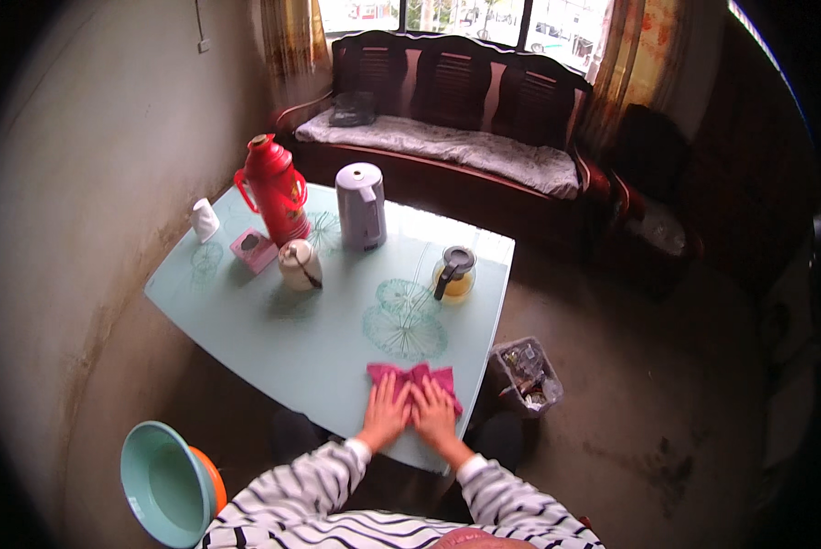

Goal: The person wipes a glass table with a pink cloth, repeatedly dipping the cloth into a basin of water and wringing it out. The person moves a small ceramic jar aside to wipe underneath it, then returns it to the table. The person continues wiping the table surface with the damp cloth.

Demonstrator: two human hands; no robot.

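Observation:
A pink cloth [420, 374] lies bunched on the near corner of a glass-topped table [294, 364] with green leaf patterns. On the cloth's left part my left hand [387, 412] rests flat, fingers extended. My right hand [435, 415] presses on its right part in the same way, thumbs close together. Neither hand's fingers curl around the cloth, and both palms hide part of it. Beyond them, near the table's right edge, stands a glass teapot [456, 278] with a dark lid and handle and yellowish liquid inside.
Farther back on the table are a lidded jar [299, 264], a pink tissue box [254, 250], a red thermos flask [273, 189], a pale electric kettle [361, 206] and a white cup [205, 221]. A plastic bin [530, 374] stands right, a basin [167, 480] left, a wooden bench [445, 147] behind.

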